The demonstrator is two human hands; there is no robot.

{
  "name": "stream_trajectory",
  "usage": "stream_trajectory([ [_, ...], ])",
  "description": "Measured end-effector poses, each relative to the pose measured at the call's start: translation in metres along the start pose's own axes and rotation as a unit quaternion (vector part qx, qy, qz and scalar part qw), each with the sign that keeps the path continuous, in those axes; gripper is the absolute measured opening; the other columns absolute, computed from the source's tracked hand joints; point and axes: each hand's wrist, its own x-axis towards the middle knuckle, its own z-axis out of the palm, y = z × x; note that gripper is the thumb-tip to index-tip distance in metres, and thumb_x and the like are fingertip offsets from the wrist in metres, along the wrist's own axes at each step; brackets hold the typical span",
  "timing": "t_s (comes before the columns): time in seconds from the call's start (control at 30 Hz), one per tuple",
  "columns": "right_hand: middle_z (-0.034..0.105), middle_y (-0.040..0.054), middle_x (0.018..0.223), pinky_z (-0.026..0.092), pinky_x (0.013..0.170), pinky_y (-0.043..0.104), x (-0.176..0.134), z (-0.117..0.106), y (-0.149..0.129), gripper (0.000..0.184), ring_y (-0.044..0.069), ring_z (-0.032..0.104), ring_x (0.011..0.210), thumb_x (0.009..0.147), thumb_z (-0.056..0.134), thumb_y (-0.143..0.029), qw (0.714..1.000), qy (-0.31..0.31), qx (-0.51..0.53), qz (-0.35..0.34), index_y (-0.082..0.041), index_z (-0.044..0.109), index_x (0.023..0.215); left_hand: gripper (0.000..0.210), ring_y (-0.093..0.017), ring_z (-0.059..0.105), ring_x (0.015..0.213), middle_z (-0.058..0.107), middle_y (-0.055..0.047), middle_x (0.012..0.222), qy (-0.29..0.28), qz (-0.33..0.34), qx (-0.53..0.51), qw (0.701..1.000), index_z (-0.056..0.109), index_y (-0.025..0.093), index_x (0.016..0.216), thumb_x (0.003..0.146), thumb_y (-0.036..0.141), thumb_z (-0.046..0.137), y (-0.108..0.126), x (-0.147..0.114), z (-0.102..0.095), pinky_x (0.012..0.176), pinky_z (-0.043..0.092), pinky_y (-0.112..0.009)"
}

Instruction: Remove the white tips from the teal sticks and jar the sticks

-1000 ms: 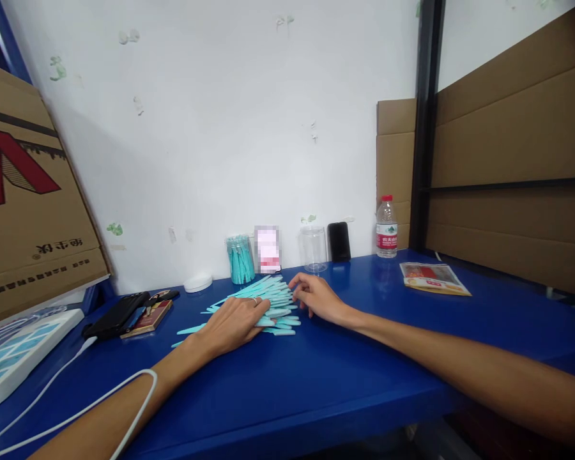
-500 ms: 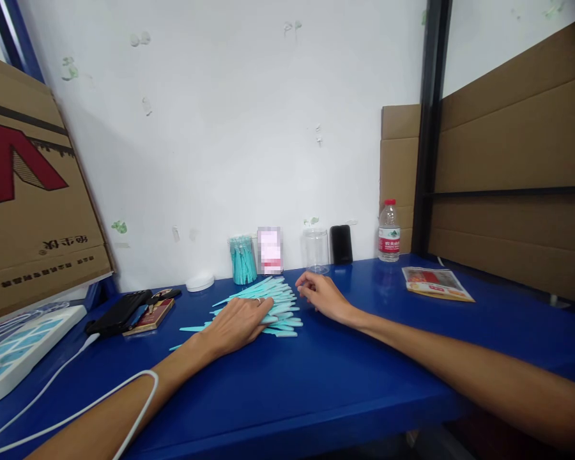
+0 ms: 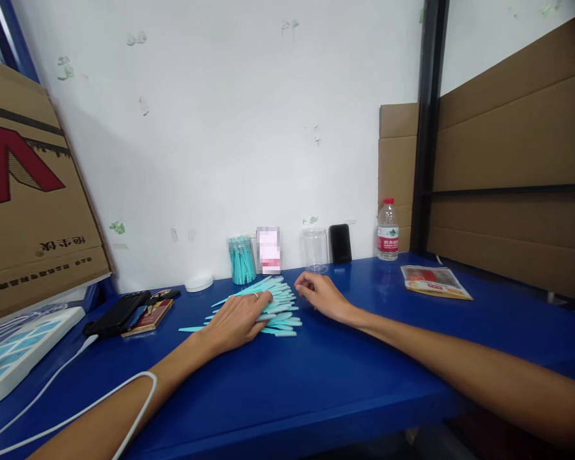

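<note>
On the glossy blue tabletop, loose slim turquoise plastic sticks lie fanned under the left hand; whether it grips any, I cannot tell. Since a second ago the right hand has drawn slightly clear of their ends, fingers loosely bent, nothing visible between them, so only the left hand covers the pile. Behind stands a clear stick-filled jar; a looped white cable crossing the left forearm might snag.
</note>
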Motion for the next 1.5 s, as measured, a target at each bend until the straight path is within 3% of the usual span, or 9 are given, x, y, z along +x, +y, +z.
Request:
stream_trajectory([
  [0.33,0.063,0.0002,0.069,0.037,0.058,0.024,0.000,-0.002,-0.002,0.015,0.015,0.057,0.063,0.088,0.050,-0.027,0.999,0.002,-0.048,-0.021,-0.020,0.062,0.084,0.021,-0.023,0.062,0.079,0.066,-0.007,0.093,0.008,-0.019,0.022,1.000,0.045,0.021,0.102,0.096,0.038,0.037,0.000,0.002,0.007,0.060,0.036,-0.028],
  [0.57,0.058,0.0001,0.067,0.033,0.058,0.025,-0.014,-0.001,-0.035,0.032,0.015,0.052,0.061,0.098,0.038,-0.040,0.991,-0.025,-0.076,-0.106,-0.020,0.058,0.082,0.017,-0.022,0.064,0.072,0.069,-0.008,0.084,0.013,-0.071,0.038,0.997,0.053,0.020,0.100,0.093,0.033,0.045,-0.004,0.008,0.007,0.057,0.034,-0.025],
  [0.73,0.059,0.0010,0.070,0.037,0.063,0.026,-0.016,-0.005,-0.054,0.037,0.015,0.055,0.065,0.100,0.031,-0.037,0.992,-0.016,-0.022,-0.121,-0.020,0.057,0.081,0.017,-0.017,0.056,0.060,0.064,-0.004,0.073,0.132,-0.100,-0.062,0.984,0.059,0.020,0.095,0.093,0.031,0.047,-0.012,0.015,-0.011,0.054,0.030,-0.023],
  [0.83,0.062,0.0015,0.076,0.041,0.065,0.026,-0.013,-0.012,-0.060,0.026,0.016,0.058,0.071,0.097,0.040,-0.036,0.995,0.014,0.037,-0.095,-0.020,0.061,0.093,0.027,-0.011,0.043,0.050,0.051,0.002,0.058,0.298,-0.164,-0.231,0.912,0.057,0.019,0.077,0.092,0.041,0.050,-0.014,0.024,-0.034,0.051,0.028,-0.021],
  [0.9,0.065,0.0032,0.087,0.044,0.070,0.028,-0.011,-0.016,-0.067,0.021,0.018,0.060,0.081,0.088,0.056,-0.037,0.994,0.006,0.072,-0.085,-0.021,0.061,0.102,0.040,-0.008,0.033,0.044,0.037,0.005,0.051,0.387,-0.211,-0.379,0.813,0.046,0.018,0.062,0.088,0.048,0.054,-0.012,0.035,-0.050,0.045,0.025,-0.020],
  [1.0,0.063,0.0080,0.110,0.047,0.086,0.034,-0.008,-0.014,-0.080,0.039,0.022,0.058,0.104,0.082,0.064,-0.044,0.976,-0.067,0.208,-0.016,-0.022,0.058,0.113,0.047,-0.006,0.023,0.037,0.025,0.008,0.048,0.410,-0.221,-0.601,0.650,0.037,0.021,0.059,0.084,0.055,0.056,-0.002,0.058,-0.067,0.035,0.017,-0.019],
  [1.13,0.064,0.0145,0.103,0.050,0.088,0.037,-0.001,0.001,-0.090,0.045,0.022,0.064,0.097,0.092,0.043,-0.056,0.845,-0.073,0.493,0.195,-0.015,0.055,0.103,0.041,-0.004,0.025,0.033,0.027,0.010,0.047,0.425,-0.217,-0.718,0.507,0.040,0.020,0.062,0.083,0.050,0.060,0.011,0.092,-0.073,0.031,0.018,-0.016],
  [1.27,0.065,0.0165,0.093,0.055,0.081,0.036,0.006,0.009,-0.086,0.040,0.021,0.069,0.088,0.097,0.034,-0.049,0.736,-0.015,0.619,0.274,-0.013,0.050,0.098,0.039,-0.003,0.026,0.031,0.029,0.011,0.045,0.464,-0.252,-0.723,0.446,0.038,0.020,0.061,0.082,0.044,0.061,0.012,0.119,-0.073,0.031,0.018,-0.016],
  [1.5,0.064,0.0149,0.091,0.057,0.075,0.035,0.013,0.001,-0.074,0.034,0.021,0.069,0.086,0.096,0.039,-0.048,0.684,0.057,0.667,0.291,-0.016,0.047,0.099,0.032,-0.004,0.029,0.032,0.034,0.010,0.044,0.517,-0.265,-0.686,0.438,0.038,0.020,0.063,0.081,0.037,0.058,0.025,0.146,-0.077,0.032,0.020,-0.016],
])
